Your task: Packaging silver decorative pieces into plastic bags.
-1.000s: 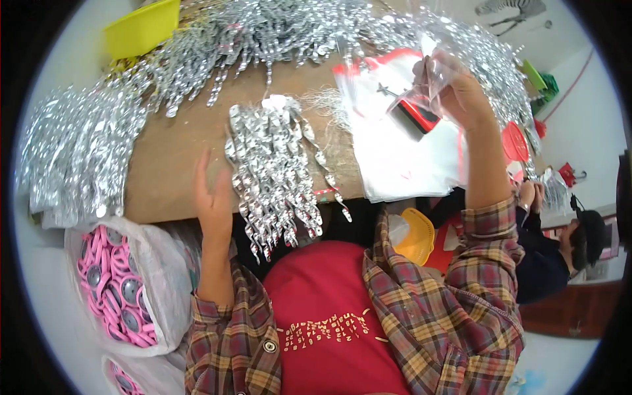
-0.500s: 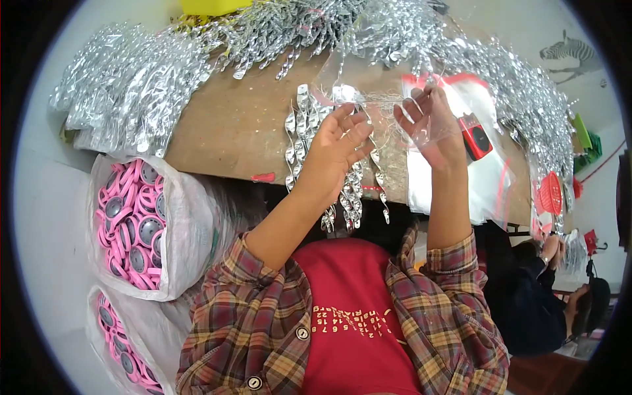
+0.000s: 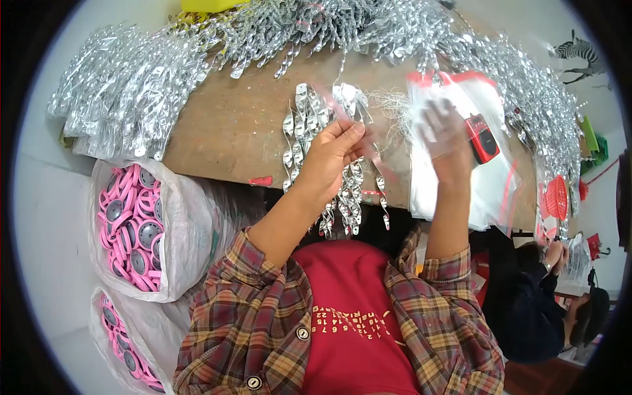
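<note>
1. Head view: the left hand (image 3: pixel 332 155) was closed in a pinch on the top of a bundle of silver spiral ornaments (image 3: pixel 342 184), which lay on the brown tabletop (image 3: pixel 230 125) and hung over its near edge.
2. Beside it, the right hand (image 3: pixel 442 138) was raised and blurred, its fingers loosely curled on a clear plastic bag (image 3: pixel 454 164) with a red strip; how firmly it held I could not tell.
3. By my judgement the bundle was gathered but not yet bagged, and heaps of loose silver spirals (image 3: pixel 125 85) were left to do.
4. Sacks of pink rings (image 3: pixel 131 224) stood at the left, and the lower one was cut off by the rim.
</note>
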Motion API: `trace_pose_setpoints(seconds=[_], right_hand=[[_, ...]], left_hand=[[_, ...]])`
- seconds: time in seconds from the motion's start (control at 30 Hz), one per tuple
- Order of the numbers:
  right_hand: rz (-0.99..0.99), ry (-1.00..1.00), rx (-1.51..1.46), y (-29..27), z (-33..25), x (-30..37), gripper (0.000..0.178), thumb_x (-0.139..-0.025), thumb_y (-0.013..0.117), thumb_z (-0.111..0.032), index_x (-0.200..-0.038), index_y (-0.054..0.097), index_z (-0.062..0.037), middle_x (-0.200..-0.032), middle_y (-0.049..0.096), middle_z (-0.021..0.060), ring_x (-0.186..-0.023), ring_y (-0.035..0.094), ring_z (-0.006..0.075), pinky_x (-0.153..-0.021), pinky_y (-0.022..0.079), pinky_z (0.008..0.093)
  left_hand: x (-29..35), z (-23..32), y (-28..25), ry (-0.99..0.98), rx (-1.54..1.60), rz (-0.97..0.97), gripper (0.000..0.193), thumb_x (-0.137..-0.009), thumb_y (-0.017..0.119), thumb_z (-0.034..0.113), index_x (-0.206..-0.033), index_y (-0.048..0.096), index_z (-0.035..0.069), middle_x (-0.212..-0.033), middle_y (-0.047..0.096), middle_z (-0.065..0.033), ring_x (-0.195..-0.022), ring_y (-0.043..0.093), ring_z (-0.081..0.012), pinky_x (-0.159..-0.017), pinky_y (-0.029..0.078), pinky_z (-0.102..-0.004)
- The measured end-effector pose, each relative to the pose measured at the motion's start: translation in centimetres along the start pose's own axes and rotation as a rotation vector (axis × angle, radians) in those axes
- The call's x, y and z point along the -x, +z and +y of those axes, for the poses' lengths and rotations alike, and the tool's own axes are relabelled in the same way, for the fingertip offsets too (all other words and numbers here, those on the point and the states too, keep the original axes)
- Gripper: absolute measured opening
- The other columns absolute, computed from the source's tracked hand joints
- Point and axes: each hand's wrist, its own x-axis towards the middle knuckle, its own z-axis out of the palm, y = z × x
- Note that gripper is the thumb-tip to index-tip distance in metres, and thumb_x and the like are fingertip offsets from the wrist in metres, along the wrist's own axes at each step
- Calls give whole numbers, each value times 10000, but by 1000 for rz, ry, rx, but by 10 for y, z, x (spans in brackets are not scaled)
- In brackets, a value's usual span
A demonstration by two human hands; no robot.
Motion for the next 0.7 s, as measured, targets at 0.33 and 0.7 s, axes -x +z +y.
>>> trace_pose_setpoints(seconds=[0.33, 0.7], right_hand=[[-436, -879, 1588, 69, -9, 58, 415, -696, 784, -155, -1067, 617, -72, -1080, 624, 73, -1027, 555, 248, -891, 395, 366], [-198, -418, 1228, 36, 17, 38, 149, -856, 601, -3, -1005, 611, -6, -859, 689, 87, -815, 649, 133, -745, 488, 261]], left_hand=[[3, -9, 7, 5, -11, -31, 121, -941, 560, 152, -989, 553, 41, -988, 658, -84, -929, 648, -158, -829, 526, -303], [12, -5, 2, 2, -96, -48, 133, -944, 534, 118, -1007, 559, 4, -1027, 651, -145, -969, 656, -230, -872, 529, -341]])
